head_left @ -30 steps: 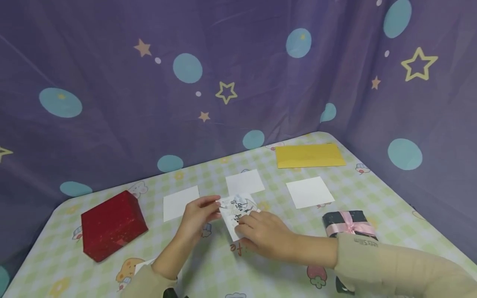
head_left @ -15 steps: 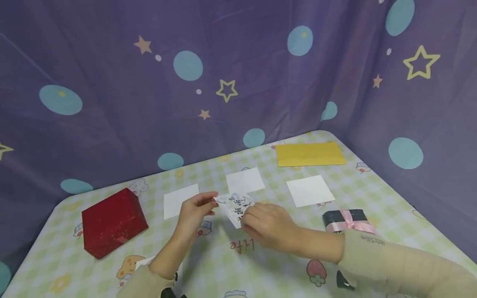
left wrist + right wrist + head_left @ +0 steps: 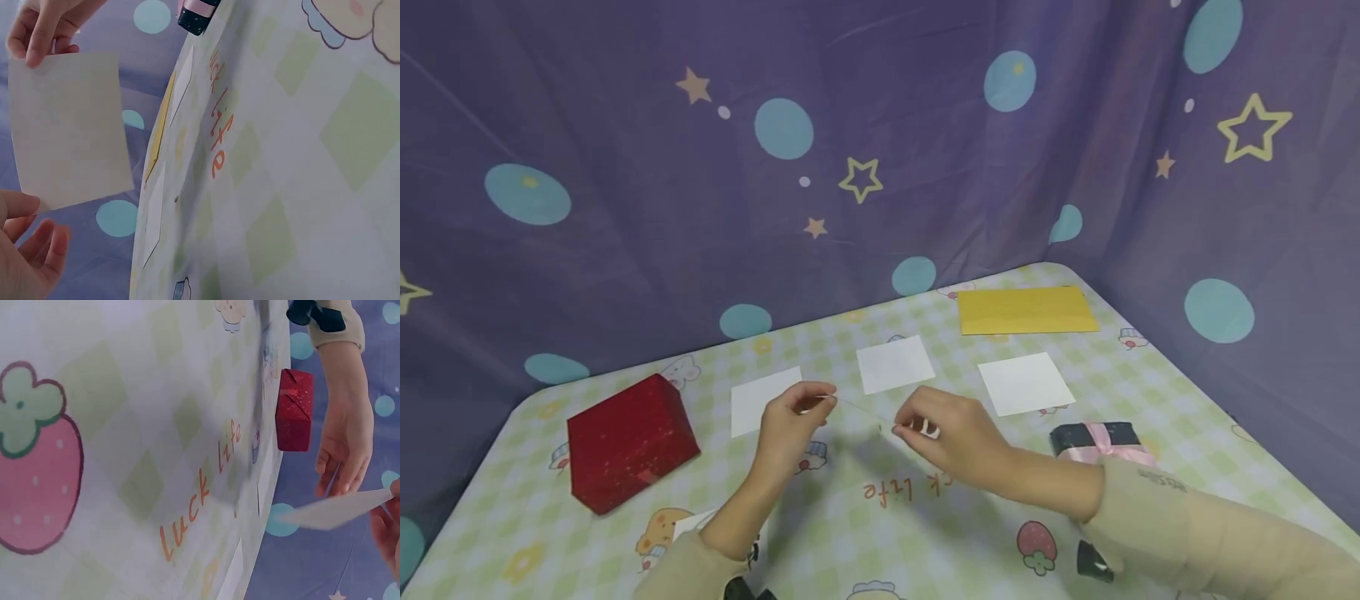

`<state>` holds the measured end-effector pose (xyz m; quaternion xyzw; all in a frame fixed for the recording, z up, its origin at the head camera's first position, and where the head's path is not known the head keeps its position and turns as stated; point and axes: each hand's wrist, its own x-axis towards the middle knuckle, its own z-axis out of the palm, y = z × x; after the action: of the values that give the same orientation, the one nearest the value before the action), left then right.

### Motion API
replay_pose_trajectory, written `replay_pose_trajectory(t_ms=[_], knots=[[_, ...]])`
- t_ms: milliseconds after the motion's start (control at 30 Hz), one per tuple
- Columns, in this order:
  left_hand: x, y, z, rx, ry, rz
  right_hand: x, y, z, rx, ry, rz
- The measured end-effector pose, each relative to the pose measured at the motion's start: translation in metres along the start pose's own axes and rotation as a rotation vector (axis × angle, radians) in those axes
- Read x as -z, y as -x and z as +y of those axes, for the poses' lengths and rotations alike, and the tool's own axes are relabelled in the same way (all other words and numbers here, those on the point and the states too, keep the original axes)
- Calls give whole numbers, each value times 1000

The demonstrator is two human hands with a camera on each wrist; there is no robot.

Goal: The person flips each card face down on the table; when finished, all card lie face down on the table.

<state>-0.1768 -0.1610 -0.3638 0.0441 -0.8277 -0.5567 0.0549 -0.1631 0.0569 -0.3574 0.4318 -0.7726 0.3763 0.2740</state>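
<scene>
A thin square card [image 3: 72,131] is stretched between both hands above the tablecloth, its plain side showing in the left wrist view. In the head view it is almost edge-on, a thin line. The left hand [image 3: 788,429] pinches one corner between thumb and fingers; the right hand [image 3: 958,433] pinches the opposite end. From the right wrist, the card [image 3: 337,511] looks tilted, with the left hand [image 3: 347,440] behind it. White squares [image 3: 766,400], [image 3: 895,364] and another white square [image 3: 1026,384] lie flat beyond the hands.
A red box [image 3: 628,442] stands at the left. The dark box with a pink ribbon [image 3: 1101,440] is at the right, and a yellow envelope [image 3: 1028,311] lies at the back. Partly under the left forearm is another card [image 3: 692,523]. A purple curtain [image 3: 647,250] hangs behind the checked tablecloth [image 3: 820,542].
The card has turned from showing its printed face to lying nearly edge-on in the head view. The right hand has risen slightly and turned, its fingertips now at the card's edge.
</scene>
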Motion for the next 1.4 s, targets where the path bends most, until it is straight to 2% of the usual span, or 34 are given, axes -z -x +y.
replay_pose_trajectory(t_ms=[200,367,500,700,867,1033,1233,1400], knots=[[4,2,0,-25,9,10,3,-3,4,-303,-123,-46],[7,5,1,-16,-44,20,4,-5,15,-565,-225,-117],[8,7,1,-16,-103,3,3,-4,24,-761,-312,-173],[9,9,-6,11,-179,-56,-6,-2,38,-962,-421,-256],[7,8,-15,43,-212,-115,-14,0,47,-1039,-440,-328],[4,11,-24,13,-272,-150,-26,5,54,-1078,-380,-403],[0,14,-30,-28,-379,-189,-36,8,60,-1063,-296,-467],[-2,13,-33,-51,-445,-202,-42,8,64,-1042,-246,-483]])
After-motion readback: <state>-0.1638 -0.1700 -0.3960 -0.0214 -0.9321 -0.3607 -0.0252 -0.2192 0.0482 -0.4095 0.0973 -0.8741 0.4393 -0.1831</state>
